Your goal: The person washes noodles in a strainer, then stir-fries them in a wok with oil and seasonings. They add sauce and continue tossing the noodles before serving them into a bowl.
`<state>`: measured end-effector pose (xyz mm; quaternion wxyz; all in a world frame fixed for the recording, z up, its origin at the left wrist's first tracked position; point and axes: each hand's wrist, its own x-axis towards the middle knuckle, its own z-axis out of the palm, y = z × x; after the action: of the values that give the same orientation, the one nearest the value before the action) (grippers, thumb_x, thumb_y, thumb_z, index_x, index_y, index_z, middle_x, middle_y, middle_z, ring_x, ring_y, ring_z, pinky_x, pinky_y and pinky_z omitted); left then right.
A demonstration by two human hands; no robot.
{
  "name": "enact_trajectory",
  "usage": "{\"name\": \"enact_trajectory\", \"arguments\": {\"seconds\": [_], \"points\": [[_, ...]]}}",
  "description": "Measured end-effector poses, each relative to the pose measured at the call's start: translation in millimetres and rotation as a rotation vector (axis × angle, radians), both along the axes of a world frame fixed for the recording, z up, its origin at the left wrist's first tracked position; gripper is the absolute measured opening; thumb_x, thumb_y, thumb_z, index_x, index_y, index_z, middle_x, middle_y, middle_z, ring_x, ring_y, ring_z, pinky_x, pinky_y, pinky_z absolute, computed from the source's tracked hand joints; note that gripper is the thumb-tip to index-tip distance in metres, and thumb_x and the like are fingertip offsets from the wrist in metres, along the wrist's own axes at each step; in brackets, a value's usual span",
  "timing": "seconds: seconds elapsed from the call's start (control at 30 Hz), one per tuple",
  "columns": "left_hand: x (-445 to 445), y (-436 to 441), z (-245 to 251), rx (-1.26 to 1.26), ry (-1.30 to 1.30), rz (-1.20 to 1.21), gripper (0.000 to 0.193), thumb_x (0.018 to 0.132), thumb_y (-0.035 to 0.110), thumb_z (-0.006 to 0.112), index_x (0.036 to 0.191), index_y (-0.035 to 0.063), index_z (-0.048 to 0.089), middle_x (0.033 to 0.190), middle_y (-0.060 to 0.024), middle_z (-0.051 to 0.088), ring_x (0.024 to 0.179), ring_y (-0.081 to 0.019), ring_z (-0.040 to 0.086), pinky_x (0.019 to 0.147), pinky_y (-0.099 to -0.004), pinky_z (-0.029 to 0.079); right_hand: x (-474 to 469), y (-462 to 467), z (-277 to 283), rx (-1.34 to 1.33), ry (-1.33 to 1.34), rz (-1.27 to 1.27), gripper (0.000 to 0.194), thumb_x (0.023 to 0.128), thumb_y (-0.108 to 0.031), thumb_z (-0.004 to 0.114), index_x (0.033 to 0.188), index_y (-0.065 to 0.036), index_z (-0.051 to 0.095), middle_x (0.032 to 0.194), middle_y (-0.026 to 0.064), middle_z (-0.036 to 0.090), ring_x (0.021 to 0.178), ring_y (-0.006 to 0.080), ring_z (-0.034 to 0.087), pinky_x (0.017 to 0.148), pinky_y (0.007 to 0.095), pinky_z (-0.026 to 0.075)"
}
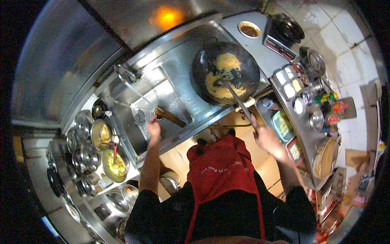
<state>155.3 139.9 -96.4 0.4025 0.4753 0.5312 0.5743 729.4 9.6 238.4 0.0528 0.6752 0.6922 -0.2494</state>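
My right hand [271, 141] grips the long handle of a wok ladle [236, 96]. The ladle's head rests among pale noodles [228, 61] in a dark wok [202, 67], where some darker pieces lie between two heaps. Over the near side of the metal sink [128, 134], my left hand [154, 128] is beside a brown, wooden-looking brush or stick bundle [172, 117]. A small round rim shows at the fingertips, and whether the hand holds it is unclear. Behind that hand, the faucet [131, 76] points into the sink.
On the left stand a bowl of yellow food [115, 170], another food bowl [100, 134] and several metal lids [90, 155]. To the right are seasoning containers [288, 80], a food tub [281, 125] and a cutting board [326, 158]. A sauce bowl [249, 29] sits behind the wok.
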Motion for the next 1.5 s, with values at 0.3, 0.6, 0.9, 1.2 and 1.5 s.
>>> {"name": "enact_trajectory", "arguments": {"seconds": [0.3, 0.6, 0.9, 1.2, 1.5], "points": [[-133.3, 198.6, 20.4, -0.484, 0.24, 0.386, 0.016, 0.089, 0.02, 0.057, 0.084, 0.0113, 0.069, 0.073, -0.0034, 0.063, 0.067, -0.0209, 0.061, 0.064, -0.0385, 0.049, -43.7, -7.4, -10.6, -0.03, -0.115, -0.14, 0.071, 0.091, -0.009, 0.056, 0.157, -0.004, 0.029, 0.08, 0.0264, 0.066, 0.074, 0.042, 0.067, 0.071, 0.0519, 0.055], [-134.4, 305.5, 44.4, -0.684, -0.638, 0.101, 0.018, 0.096, 0.029, 0.062, 0.104, 0.013, 0.065, 0.084, -0.0063, 0.065, 0.064, -0.022, 0.061, 0.055, -0.0381, 0.054, -38.7, 86.7, -21.1, 0.093, 0.624, -0.813, 0.067, 0.095, -0.006, 0.052, 0.159, -0.015, 0.031, 0.082, 0.0088, 0.069, 0.047, 0.014, 0.052, 0.042, 0.0331, 0.045], [-128.8, 295.6, 94.9, -0.667, -0.834, -0.349, 0.027, 0.104, 0.028, 0.042, 0.094, 0.0083, 0.059, 0.086, -0.0094, 0.065, 0.072, -0.0246, 0.06, 0.063, -0.0335, 0.054, 41.5, 66.7, 1.5, -0.01, -0.472, 0.148, 0.077, 0.094, -0.003, 0.051, 0.16, -0.033, 0.026, 0.074, 0.0141, 0.066, 0.062, 0.0294, 0.066, 0.061, 0.0446, 0.057], [-70.2, 125.2, 119.6, -0.18, -0.458, 0.481, 0.028, 0.098, 0.017, 0.055, 0.12, 0.0013, 0.064, 0.103, -0.0045, 0.068, 0.091, -0.0167, 0.062, 0.086, -0.0331, 0.049, 32.9, 54.4, 15.2, -0.177, 0.5, -0.615, 0.075, 0.092, 0.0, 0.062, 0.158, -0.026, 0.036, 0.075, -0.0009, 0.061, 0.058, 0.0106, 0.051, 0.059, 0.0317, 0.053], [244.1, -128.9, 64.4, -0.453, -0.81, 0.276, 0.025, 0.1, 0.016, 0.055, 0.114, 0.0002, 0.068, 0.11, -0.0085, 0.067, 0.085, -0.0181, 0.066, 0.073, -0.0328, 0.055, 163.3, 61.9, 19.7, -0.193, 0.225, 0.114, 0.07, 0.093, -0.013, 0.065, 0.156, -0.022, 0.037, 0.092, 0.0257, 0.068, 0.08, 0.0391, 0.069, 0.078, 0.0453, 0.054]]}}
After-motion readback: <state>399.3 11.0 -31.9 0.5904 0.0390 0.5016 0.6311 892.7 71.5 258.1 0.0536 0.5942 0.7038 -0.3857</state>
